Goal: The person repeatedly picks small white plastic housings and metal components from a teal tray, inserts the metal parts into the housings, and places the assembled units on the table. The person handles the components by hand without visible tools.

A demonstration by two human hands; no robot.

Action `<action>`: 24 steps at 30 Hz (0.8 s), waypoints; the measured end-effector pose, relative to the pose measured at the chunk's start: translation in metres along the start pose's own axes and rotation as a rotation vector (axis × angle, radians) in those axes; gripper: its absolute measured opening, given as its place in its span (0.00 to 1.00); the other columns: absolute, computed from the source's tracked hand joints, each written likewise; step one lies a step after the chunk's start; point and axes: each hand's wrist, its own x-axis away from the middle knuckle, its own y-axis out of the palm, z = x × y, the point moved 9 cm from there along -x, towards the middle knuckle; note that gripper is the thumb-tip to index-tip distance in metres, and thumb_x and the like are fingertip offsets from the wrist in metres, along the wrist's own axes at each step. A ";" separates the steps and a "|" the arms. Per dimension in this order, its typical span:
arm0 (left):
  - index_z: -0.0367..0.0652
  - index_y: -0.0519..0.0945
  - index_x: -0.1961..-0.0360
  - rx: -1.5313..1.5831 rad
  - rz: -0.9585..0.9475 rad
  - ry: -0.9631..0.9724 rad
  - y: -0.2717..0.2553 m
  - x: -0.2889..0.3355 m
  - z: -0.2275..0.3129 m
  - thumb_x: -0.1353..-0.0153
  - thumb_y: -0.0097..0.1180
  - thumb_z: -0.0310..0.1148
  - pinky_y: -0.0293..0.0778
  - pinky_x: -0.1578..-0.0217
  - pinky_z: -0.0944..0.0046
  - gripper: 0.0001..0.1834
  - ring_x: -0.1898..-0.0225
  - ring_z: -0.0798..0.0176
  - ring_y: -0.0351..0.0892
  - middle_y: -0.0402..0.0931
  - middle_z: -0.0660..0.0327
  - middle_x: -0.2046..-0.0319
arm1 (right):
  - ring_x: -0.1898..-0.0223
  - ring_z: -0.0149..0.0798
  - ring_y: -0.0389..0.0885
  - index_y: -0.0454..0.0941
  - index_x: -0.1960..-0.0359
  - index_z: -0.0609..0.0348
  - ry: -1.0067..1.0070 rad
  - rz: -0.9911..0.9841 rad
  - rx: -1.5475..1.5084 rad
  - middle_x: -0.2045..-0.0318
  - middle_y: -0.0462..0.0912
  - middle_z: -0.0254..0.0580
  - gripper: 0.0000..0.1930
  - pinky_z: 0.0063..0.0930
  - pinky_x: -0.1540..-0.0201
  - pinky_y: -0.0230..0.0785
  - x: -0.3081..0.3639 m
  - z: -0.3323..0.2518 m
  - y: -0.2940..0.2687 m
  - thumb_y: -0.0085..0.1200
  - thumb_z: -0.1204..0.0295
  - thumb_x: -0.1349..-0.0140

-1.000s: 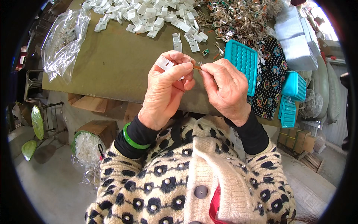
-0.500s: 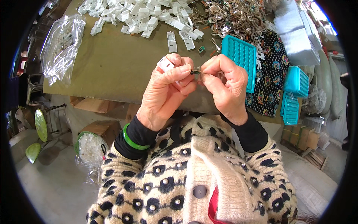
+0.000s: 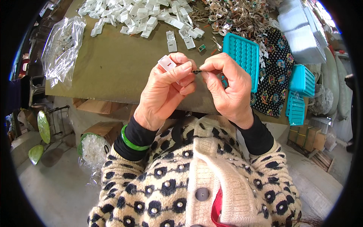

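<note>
Above the table's near edge, my left hand (image 3: 160, 85) is closed round a white plastic case (image 3: 165, 62) with a small slot in it. Between that hand's thumb and fingers sits a small dark circuit board (image 3: 196, 71), largely covered. My right hand (image 3: 228, 83) pinches at the board's other end, its fingertips almost meeting the left thumb. Something thin and coiled, like a spring, shows there, too small to be sure of. Beyond the hands lie two opened white cases (image 3: 171, 41) and a loose green circuit board (image 3: 201, 48).
A heap of white cases (image 3: 140, 15) and a tangle of wired parts (image 3: 234, 15) cover the table's far side. Right of my hands, a teal tray (image 3: 244, 56) rests by a patterned cloth (image 3: 272, 72). A clear plastic bag (image 3: 64, 49) lies at left; stacked teal trays (image 3: 302, 81) stand far right.
My left hand has shifted slightly left with the white case. The right fingers have drawn in closer and lie flatter over the board's end.
</note>
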 end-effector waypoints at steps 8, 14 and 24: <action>0.40 0.75 0.49 -0.405 0.124 0.008 -0.001 0.007 0.004 0.44 0.61 0.19 0.66 0.72 0.74 0.20 0.70 0.74 0.69 0.72 0.67 0.64 | 0.70 0.24 0.76 0.72 0.57 0.62 0.271 0.034 -0.373 0.56 0.80 0.41 0.04 0.16 0.66 0.70 0.003 0.018 -0.005 0.52 0.78 0.31; 0.36 0.71 0.47 -0.679 -0.025 -0.159 0.010 0.006 -0.024 0.48 0.52 0.17 0.70 0.62 0.72 0.24 0.62 0.70 0.74 0.74 0.64 0.60 | 0.74 0.24 0.78 0.73 0.60 0.62 0.190 -0.107 -0.244 0.69 0.82 0.37 0.05 0.20 0.72 0.71 -0.008 0.006 0.011 0.48 0.84 0.34; 0.35 0.77 0.48 -0.780 0.008 0.146 0.014 0.014 0.004 0.36 0.57 0.22 0.75 0.56 0.69 0.15 0.59 0.70 0.79 0.80 0.62 0.59 | 0.75 0.25 0.78 0.73 0.61 0.63 0.209 0.060 -0.167 0.71 0.79 0.36 0.04 0.18 0.72 0.72 -0.003 0.004 -0.006 0.50 0.83 0.34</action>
